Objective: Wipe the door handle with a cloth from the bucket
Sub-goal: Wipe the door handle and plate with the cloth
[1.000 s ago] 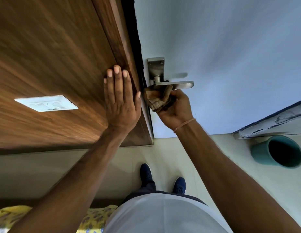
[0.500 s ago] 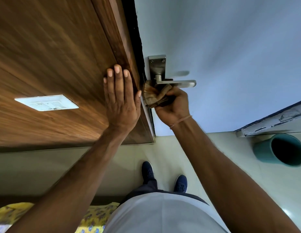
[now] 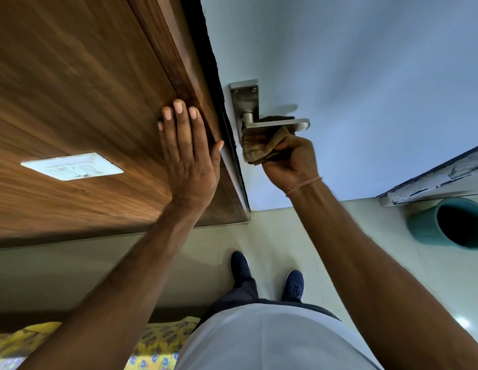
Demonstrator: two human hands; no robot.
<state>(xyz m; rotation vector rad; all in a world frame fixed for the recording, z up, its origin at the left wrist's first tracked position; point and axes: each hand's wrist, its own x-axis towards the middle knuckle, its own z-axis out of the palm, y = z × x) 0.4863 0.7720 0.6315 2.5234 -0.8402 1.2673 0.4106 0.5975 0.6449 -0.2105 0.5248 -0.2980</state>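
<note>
A steel lever door handle [image 3: 278, 123] on a rectangular backplate [image 3: 244, 100] sits on the pale blue door [image 3: 366, 76]. My right hand [image 3: 294, 161] is closed around a crumpled brown cloth [image 3: 261, 146], pressing it up against the underside of the lever near its pivot. My left hand [image 3: 189, 153] lies flat with fingers spread on the wooden panel [image 3: 80, 89] beside the door edge, holding nothing. The teal bucket [image 3: 451, 222] stands on the floor at the right; its inside is dark.
A white switch plate [image 3: 72, 166] is set in the wooden panel at the left. A worn white threshold strip [image 3: 432, 180] runs above the bucket. My feet in blue shoes [image 3: 267, 273] stand on pale floor tiles. Yellow patterned fabric [image 3: 152, 343] lies at the bottom left.
My right hand has shifted the cloth from the door edge side rightward, under the lever and closer to it. My left hand has stayed flat on the wooden panel.
</note>
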